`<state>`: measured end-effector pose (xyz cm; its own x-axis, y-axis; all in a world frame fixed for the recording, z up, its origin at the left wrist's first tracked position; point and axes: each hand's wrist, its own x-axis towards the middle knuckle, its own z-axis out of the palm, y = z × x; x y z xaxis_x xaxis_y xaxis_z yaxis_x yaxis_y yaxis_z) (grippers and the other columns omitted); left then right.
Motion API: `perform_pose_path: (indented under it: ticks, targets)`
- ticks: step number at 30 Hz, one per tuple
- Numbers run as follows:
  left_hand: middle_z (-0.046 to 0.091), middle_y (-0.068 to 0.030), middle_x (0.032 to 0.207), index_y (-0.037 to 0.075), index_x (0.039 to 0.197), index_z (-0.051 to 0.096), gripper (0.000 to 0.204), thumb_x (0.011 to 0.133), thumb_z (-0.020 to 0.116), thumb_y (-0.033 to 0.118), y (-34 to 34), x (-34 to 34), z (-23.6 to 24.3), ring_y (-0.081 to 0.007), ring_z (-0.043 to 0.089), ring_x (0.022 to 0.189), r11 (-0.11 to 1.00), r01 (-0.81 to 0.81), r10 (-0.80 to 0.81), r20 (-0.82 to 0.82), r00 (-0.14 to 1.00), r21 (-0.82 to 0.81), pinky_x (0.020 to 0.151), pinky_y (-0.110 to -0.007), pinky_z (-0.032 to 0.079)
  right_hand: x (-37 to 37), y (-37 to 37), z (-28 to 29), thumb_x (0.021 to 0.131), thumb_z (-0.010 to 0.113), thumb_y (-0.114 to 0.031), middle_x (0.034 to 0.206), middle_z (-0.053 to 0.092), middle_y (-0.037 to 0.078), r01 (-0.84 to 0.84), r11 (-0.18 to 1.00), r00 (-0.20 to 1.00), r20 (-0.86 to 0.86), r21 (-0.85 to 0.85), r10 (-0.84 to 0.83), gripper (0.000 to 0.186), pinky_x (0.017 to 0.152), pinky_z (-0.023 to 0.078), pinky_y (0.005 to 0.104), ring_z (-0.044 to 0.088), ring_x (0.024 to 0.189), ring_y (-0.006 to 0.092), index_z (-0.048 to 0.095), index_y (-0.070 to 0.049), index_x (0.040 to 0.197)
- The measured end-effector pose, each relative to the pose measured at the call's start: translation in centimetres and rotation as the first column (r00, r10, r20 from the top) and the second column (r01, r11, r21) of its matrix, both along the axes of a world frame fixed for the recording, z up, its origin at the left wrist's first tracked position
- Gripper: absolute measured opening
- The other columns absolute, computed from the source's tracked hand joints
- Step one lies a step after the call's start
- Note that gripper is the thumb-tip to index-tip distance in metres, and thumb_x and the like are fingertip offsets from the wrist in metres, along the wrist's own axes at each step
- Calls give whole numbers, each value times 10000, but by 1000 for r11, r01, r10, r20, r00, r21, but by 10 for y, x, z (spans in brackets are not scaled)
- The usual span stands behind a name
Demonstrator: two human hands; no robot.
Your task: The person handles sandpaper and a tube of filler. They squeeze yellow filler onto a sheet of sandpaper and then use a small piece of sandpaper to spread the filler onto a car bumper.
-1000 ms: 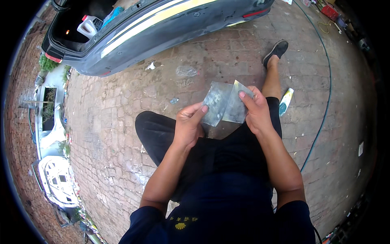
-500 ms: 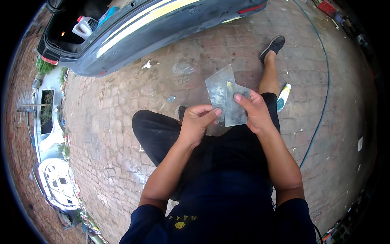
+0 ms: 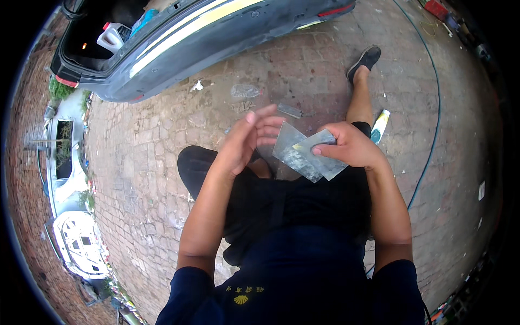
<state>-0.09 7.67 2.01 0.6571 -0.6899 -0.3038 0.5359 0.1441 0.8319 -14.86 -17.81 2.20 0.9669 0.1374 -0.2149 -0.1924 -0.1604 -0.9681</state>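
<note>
My right hand [image 3: 349,147] grips two thin, flat putty scrapers, thumb on top and fingers underneath. The upper scraper [image 3: 329,160] is grey and partly overlaps the lower scraper [image 3: 295,153], whose surface carries pale smears. My left hand [image 3: 246,138] is off the scrapers, its fingers spread and slightly blurred, close to the lower scraper's left corner. It holds nothing. Both scrapers are above my lap, in front of my dark shorts.
A grey car bumper [image 3: 200,51] with yellowish patches spans the top. On the brick paving lie a clear plastic bottle [image 3: 246,91], a clear strip [image 3: 290,110] and a white-green tube [image 3: 380,127]. A dark hose [image 3: 436,97] runs down the right. A white jug [image 3: 112,37] sits in the car.
My left hand has let go of its scraper and moved up and left, opening. My right hand now holds both scrapers, turned and lowered a little.
</note>
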Motion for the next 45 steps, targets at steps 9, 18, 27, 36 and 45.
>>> perform_pose_path:
  ticks: [9,18,27,36,45]
  targets:
    - [755,-69,1122,-4,1155,728,203,1050,671,160,-10,-38,-34,-134,707,1007,989,-75,52,178,983,127,916,-332,602,16,11,-38,1025,720,-194,973,716,41,817,434,488,-53,380,-871,276,744,530,265,653,845,73,651,45,1144]
    - [642,-95,1326,-29,1404,575,412,1025,619,124,-6,-67,-10,-167,581,1226,984,-43,56,-67,996,175,1067,-298,430,11,69,-65,992,735,-175,923,743,64,647,747,745,81,152,-662,272,714,529,285,656,817,82,675,48,1135]
    - [655,27,1136,44,1317,653,358,1094,592,318,8,-76,-42,-81,540,920,999,-16,27,-222,975,50,787,-254,424,0,102,-33,982,749,-163,908,744,70,495,869,850,210,-7,-482,233,732,541,296,676,821,108,693,29,1102]
    - [661,-84,1325,21,1369,605,372,1011,621,121,20,-72,-68,-231,606,1265,980,190,-180,-145,973,63,1105,-403,440,0,90,-32,999,734,-257,896,735,91,416,866,899,16,277,-437,294,758,540,320,656,837,113,683,20,1086]
    - [680,-125,1224,-55,1278,625,408,956,665,193,24,-82,-62,-234,646,1141,1000,-25,25,-118,993,1,1024,-376,492,9,92,-46,904,773,-312,930,669,273,344,930,901,235,130,-366,370,805,507,463,670,894,416,653,33,962]
